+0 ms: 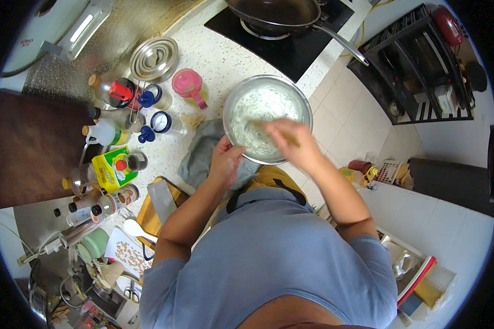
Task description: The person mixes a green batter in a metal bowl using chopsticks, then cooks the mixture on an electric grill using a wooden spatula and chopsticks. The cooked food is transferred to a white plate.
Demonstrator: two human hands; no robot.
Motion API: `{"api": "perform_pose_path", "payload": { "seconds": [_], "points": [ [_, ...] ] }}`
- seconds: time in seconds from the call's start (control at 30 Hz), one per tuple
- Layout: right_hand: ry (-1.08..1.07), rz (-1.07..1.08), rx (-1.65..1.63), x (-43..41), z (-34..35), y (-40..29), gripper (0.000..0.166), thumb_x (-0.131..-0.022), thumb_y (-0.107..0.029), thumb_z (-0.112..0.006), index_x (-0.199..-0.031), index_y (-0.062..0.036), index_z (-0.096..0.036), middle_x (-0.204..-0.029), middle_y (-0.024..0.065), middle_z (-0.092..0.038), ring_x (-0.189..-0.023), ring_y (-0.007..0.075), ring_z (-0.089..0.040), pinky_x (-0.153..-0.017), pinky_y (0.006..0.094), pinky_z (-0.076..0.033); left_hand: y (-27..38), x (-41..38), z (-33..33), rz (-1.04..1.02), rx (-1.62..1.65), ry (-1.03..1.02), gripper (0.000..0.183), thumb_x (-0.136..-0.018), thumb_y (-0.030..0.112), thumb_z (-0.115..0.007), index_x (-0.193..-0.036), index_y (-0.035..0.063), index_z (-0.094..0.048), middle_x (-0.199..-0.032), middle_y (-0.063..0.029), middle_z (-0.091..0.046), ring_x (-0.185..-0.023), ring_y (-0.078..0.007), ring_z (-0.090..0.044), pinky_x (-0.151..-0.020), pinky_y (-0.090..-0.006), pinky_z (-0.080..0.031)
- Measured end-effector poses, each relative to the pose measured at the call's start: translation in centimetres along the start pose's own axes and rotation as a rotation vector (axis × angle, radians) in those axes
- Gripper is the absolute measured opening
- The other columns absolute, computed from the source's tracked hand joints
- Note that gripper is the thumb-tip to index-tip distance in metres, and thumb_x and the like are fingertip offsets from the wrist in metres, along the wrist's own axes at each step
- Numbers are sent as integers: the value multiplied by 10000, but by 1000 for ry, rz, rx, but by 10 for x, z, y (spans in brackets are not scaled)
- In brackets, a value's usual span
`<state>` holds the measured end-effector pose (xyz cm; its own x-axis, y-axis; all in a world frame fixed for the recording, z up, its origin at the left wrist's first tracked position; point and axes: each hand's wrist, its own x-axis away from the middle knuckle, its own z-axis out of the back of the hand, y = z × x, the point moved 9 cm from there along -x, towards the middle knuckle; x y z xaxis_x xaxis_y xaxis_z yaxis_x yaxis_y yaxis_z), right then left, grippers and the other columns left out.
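Note:
A metal mixing bowl [267, 158] holds a pale, wet mixture with green shreds [267, 100]. My left hand [227, 159] grips its near left rim, thumb over the edge. Inside the bowl, my right hand [290, 140], blurred, is closed around a wooden utensil [257, 123] that looks like chopsticks; its tip is in the mixture. A grey-green cloth [197, 154] lies below and left of the bowl.
Beyond the bowl, a frying pan [276, 16] sits on a black cooktop [321, 45], its handle pointing right. A pink-lidded jug [188, 84], open jars [161, 122] and several bottles stand left. A cleaver [161, 199] lies on a wooden cutting board [148, 218].

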<state>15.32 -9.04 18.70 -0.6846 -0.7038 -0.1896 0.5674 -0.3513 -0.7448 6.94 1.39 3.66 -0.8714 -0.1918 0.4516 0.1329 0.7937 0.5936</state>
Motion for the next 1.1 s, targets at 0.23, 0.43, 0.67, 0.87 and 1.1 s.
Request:
{"api": "perform_pose_path", "payload": {
  "seconds": [0.23,0.43,0.67,0.87,1.1],
  "points": [
    [-140,-111,-74,21,6,-10,131,-815,-87,-528,-831,-26,-643,-859,139,-634,-746,229,-617,-705,312,-513,-5,-6,0,2,-28,-28,272,-727,-52,-498,-989,19,-521,-962,-78,-583,-849,-149,-563,-738,-275,-449],
    [32,-215,72,11,40,30,136,-816,-100,-539,-872,-29,-641,-845,147,-632,-720,233,-617,-674,315,-509,4,-3,-3,4,42,27,287,-720,-60,-496,-995,19,-513,-973,-83,-579,-862,-161,-564,-737,-277,-452],
    [146,-212,-61,10,20,44,157,-815,-131,-544,-883,-28,-643,-853,139,-637,-717,236,-622,-663,324,-502,-7,-20,13,19,-32,-5,408,-709,-49,-489,-1111,15,-476,-1079,-100,-552,-994,-221,-532,-860,-370,-419],
    [-93,-243,-99,26,6,45,166,-813,-150,-556,-906,-45,-646,-860,123,-639,-706,218,-613,-665,328,-507,-1,-23,15,-21,-31,32,270,-715,-64,-489,-967,30,-523,-939,-65,-585,-815,-151,-566,-686,-255,-450],
    [-31,-139,-159,-50,60,67,178,-841,-156,-548,-898,-10,-632,-775,70,-619,-685,127,-568,-646,259,-491,6,-33,11,10,-31,-9,317,-705,-83,-482,-1003,15,-529,-969,-77,-592,-862,-174,-574,-736,-281,-460]
  ]
}}
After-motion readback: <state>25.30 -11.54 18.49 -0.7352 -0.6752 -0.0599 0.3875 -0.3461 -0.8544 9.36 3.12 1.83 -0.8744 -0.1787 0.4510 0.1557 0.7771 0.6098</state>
